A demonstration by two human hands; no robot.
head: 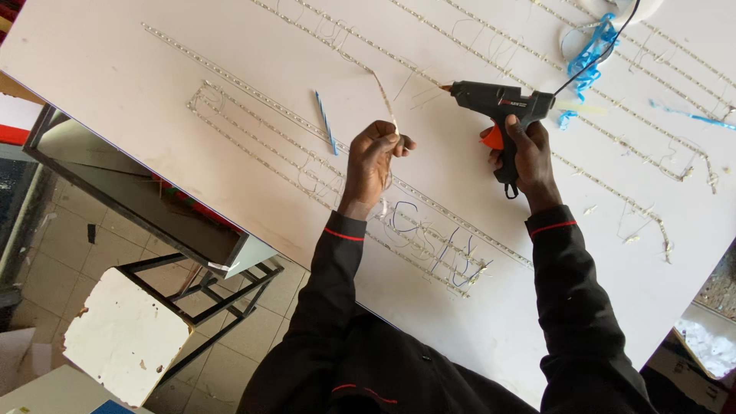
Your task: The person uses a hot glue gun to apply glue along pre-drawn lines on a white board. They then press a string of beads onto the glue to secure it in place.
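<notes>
- At the centre of the white desk [115, 84], the left hand [373, 159] is raised just off the surface, fingers [402, 142] pinched shut on the lower end of a thin LED strip [383, 93].
- That strip runs up from the pinch toward 11 o'clock; its free length looks lifted clear of the board, though how far I cannot tell.
- At 3 o'clock from the left hand, the right hand [521, 153] is wrapped tight round the grip of a black glue gun [494, 100], one finger on the orange trigger [492, 139].
- Gun nozzle points toward 9 o'clock, its tip near the held strip but apart from it; a black cord [606, 54] leaves the gun toward 1 o'clock.
- Step in hand, by my reading: a strip is being held ready for gluing onto the board.
- Next move would call for bringing nozzle and strip together steadily, keeping the fingertips away from the hot tip and laying the strip in line with its neighbours.
- Surface: long rows of LED strips [253, 84] already lie slantwise across the desk, with thin wires looping between them; a small blue-striped stick [325, 121] lies at 10 o'clock from the left hand, blue tape scraps [590, 50] at 1 o'clock.
- Room: tiled floor [253, 322] below the desk edge at 7 o'clock, a black metal frame [215, 295], and a chipped white board [123, 337] beside it.
</notes>
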